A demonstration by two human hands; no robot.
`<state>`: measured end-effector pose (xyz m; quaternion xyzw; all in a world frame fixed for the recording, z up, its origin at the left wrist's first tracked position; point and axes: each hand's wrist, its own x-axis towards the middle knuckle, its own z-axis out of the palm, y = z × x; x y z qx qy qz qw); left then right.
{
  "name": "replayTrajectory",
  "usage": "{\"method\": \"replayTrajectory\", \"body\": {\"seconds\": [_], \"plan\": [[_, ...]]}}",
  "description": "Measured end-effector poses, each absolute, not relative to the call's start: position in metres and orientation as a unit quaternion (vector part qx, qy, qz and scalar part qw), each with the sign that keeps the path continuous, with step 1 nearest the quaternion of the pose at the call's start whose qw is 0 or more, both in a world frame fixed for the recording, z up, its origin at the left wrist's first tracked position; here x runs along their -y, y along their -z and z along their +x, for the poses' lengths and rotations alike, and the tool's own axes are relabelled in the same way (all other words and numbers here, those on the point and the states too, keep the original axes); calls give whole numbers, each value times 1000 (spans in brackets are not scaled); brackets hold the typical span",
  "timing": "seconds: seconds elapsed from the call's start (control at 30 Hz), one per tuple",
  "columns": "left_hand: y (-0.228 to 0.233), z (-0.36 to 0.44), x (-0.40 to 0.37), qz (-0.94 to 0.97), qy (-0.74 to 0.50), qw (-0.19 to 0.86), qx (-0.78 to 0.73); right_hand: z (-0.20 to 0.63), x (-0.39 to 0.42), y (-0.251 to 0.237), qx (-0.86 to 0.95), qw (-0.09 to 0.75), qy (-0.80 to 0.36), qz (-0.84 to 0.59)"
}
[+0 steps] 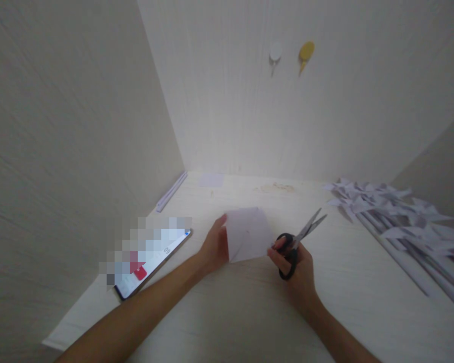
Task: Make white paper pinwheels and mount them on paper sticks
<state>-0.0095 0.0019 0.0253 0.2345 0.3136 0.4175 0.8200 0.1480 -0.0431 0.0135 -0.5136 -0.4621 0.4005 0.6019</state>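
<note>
A square piece of white paper (249,234) with faint crease lines is held just over the table between my two hands. My left hand (215,244) grips its left edge, with some fingers hidden behind the sheet. At the paper's lower right corner, the fingertips of my right hand (297,267) are closed and touch it. That same hand carries a pair of scissors (304,233) with black handles looped about the fingers. The metal blades are slightly apart and point up and right, away from the paper.
A phone (155,264) with its screen lit lies at the left. Thin rolled paper sticks (172,191) and a flat paper square (211,179) lie near the back wall. Several paper pinwheels on sticks (393,217) are piled at the right. Two hooks (306,51) hang on the wall.
</note>
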Motion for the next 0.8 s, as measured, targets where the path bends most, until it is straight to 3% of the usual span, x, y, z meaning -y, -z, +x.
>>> {"method": "replayTrajectory", "body": {"seconds": [0.13,0.4,0.6,0.8], "plan": [[-19,-3,3,344,-441,735,-384,150,41,-12,437,615,-388,-530],[-19,7,13,519,-356,624,-464,149,31,-9,391,635,-330,-578],[-15,9,14,525,-385,614,-446,143,33,-7,398,608,-400,-558],[-12,9,17,559,-345,652,-379,142,35,-4,408,606,-387,-563]]}}
